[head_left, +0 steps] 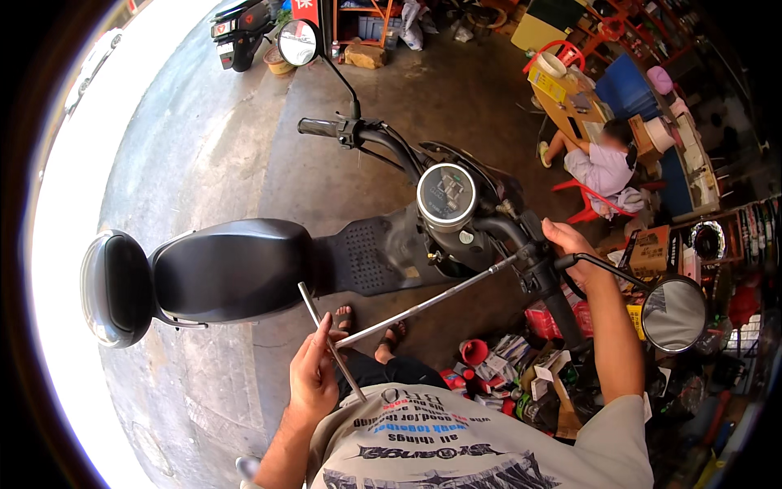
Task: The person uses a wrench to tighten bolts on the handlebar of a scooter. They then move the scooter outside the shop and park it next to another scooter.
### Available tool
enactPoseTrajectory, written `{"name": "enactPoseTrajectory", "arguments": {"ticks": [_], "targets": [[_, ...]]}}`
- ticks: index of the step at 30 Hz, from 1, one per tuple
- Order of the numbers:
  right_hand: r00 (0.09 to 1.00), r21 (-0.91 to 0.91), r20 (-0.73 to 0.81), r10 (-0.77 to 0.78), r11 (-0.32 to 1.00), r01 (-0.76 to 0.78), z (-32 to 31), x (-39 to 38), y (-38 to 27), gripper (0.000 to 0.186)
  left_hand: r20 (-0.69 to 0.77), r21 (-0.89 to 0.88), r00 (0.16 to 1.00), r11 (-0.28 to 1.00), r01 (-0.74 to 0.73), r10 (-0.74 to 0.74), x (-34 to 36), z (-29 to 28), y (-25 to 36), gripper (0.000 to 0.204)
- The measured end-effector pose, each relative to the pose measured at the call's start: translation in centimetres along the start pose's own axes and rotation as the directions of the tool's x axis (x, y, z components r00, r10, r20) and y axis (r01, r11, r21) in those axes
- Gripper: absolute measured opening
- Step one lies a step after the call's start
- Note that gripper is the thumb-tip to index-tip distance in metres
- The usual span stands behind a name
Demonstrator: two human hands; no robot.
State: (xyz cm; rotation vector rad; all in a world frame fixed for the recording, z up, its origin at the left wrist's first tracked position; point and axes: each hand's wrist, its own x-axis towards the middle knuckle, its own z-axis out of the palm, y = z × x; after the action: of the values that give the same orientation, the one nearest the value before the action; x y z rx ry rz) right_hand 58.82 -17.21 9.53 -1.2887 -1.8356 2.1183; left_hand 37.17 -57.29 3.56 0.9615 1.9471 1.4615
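A black scooter (244, 269) stands across the view with its seat at the left and its handlebar at the right. My left hand (314, 371) grips the cross handle of a long silver T-handle wrench (423, 306), whose shaft runs up and right to the right handlebar clamp (525, 257). My right hand (570, 244) holds the right handlebar beside the mirror stem. The round speedometer (445, 194) sits between the bars.
A round mirror (674, 314) sticks out at the right, another mirror (297, 42) at the top. Boxes and small parts (521, 371) litter the floor by my feet. A person sits on a red chair (607, 167) at a yellow table at the upper right. Another scooter (240, 24) is parked far back.
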Motion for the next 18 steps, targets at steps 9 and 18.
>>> {"name": "enactPoseTrajectory", "arguments": {"ticks": [9, 18], "targets": [[0.991, 0.0, 0.123, 0.048, 0.999, -0.048, 0.0, 1.1, 0.0, 0.053, 0.132, 0.774, 0.908, 0.531, -0.345, 0.397, 1.6, -0.9, 2.2, 0.045], [0.987, 0.062, 0.163, 0.005, 0.998, -0.016, 0.3, 0.7, 0.3, 0.049, 0.51, -0.567, 0.736, 0.47, 0.676, -0.445, 1.9, 1.6, -0.6, 0.059]]}}
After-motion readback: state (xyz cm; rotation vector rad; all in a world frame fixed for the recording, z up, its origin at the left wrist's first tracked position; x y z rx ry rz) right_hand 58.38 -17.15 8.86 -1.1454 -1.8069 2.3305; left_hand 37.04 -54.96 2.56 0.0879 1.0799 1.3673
